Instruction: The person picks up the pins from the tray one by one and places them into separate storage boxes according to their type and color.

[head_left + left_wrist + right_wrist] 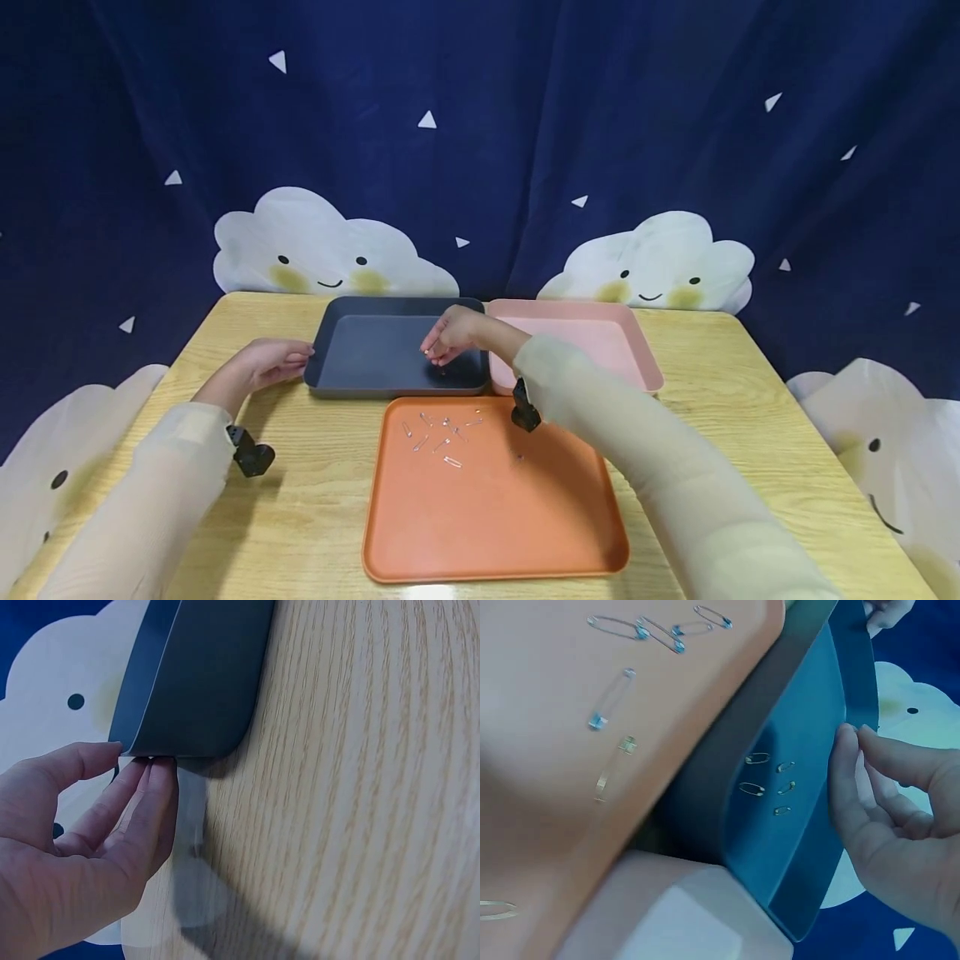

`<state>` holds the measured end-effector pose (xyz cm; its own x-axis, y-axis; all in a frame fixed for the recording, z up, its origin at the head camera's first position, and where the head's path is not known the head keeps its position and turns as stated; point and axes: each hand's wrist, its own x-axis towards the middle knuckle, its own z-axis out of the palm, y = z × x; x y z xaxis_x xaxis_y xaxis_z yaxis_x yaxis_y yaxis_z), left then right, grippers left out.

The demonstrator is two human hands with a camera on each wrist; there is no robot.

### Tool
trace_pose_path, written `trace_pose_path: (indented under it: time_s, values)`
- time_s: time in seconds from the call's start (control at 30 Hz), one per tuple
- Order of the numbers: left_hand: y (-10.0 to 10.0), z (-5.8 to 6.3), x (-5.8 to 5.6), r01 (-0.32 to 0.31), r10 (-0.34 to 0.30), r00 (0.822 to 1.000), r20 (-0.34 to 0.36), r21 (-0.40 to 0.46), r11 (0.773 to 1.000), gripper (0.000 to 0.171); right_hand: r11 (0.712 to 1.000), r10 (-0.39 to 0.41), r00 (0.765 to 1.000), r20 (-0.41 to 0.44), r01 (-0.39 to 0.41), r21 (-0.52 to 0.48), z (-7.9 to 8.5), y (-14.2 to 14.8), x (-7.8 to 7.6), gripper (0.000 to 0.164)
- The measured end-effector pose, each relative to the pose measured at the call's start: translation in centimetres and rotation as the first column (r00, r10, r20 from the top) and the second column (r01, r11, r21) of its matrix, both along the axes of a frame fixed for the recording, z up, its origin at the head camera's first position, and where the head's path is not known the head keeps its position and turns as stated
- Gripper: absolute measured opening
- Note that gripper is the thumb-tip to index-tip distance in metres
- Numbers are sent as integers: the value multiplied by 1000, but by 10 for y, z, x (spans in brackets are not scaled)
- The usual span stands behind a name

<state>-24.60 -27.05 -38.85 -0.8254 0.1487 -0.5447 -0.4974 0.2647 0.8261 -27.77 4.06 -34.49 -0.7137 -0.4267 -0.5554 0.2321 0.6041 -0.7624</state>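
My left hand (pixel 273 360) holds the left end of the dark grey tray (pixel 202 682), its thumb at the rim and fingers against the outer wall. Over the right part of this tray, my right hand (pixel 453 332) has thumb and fingertips together. A tiny glint there looks like a small safety pin, mostly hidden by the fingers. Several gold safety pins (pixel 751 789) lie inside the dark tray in the right wrist view. On the orange tray (pixel 495 517), more safety pins (pixel 452 462) are scattered, mostly silver, with a gold safety pin (pixel 606 774) near its edge.
A pink tray (pixel 637 354) stands against the dark tray's right end, partly behind my right arm. The orange tray lies in front of both. All stand on a wooden table (pixel 720 400), with a dark blue cloud-patterned curtain (pixel 480 150) behind.
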Motion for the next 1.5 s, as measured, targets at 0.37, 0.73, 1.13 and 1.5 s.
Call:
trace_pose_path:
  time_s: [0.37,0.73,1.13,1.5]
  values:
    - [-1,-3,-4,-5,5,1000,-11,56,998,62,967,200,968,-151,-170,189,4,-22,-17,28]
    - [1,0,-3,5,-5,1000,-5,-7,1000,61,831,479,833,-275,-330,448,-9,-27,-24,17]
    - [2,1,-5,15,-14,1000,-4,21,1000,62,871,444,820,-361,-301,388,-8,-27,-18,18]
    - [0,-3,-3,0,1,1000,-3,67,998,62,976,217,898,-383,-208,67,-12,11,13,20]
